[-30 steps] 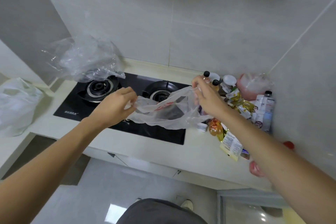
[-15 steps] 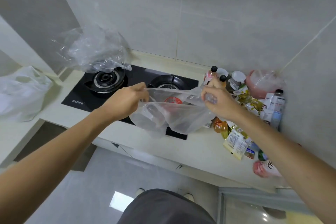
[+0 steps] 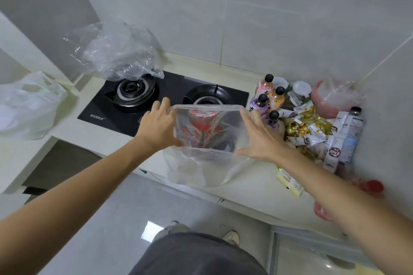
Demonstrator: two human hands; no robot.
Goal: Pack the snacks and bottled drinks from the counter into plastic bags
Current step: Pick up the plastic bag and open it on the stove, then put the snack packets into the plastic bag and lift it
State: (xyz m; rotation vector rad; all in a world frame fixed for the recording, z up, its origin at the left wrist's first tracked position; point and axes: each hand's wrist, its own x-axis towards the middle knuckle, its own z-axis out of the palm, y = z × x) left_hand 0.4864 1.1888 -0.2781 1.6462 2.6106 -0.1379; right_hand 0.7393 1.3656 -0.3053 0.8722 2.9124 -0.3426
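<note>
Head view looks down on a pale cream counter (image 3: 116, 147) set against a wall of large grey tiles (image 3: 257, 18), with grey floor (image 3: 107, 219) below its edge and my shoes showing there. A black two-burner hob (image 3: 169, 89) is let into the counter. I hold a clear bag (image 3: 207, 158) open over the counter's front edge, its mouth stretched wide between my hands and its body hanging down past the edge; a red flower print shows through the plastic. My left hand (image 3: 157, 127) has its fingers inside the mouth's left side, spread and pushing outward; my right hand (image 3: 260, 138) does the same on the right side, fingers fairly straight, thumb out. Neither hand is curled round anything that I can make out. Just right of the bag stand the bottles (image 3: 270, 98), dark-capped, close together near the hob's right end. Beyond them the snacks (image 3: 312, 127) lie heaped in white and gold packets toward the corner, with a pink bag (image 3: 335, 98) against the wall behind and a jar (image 3: 300, 91) beside it. A crumpled clear sheet (image 3: 116, 51) rests over the left burner. A white bag (image 3: 29, 105) sits on the counter far left.
</note>
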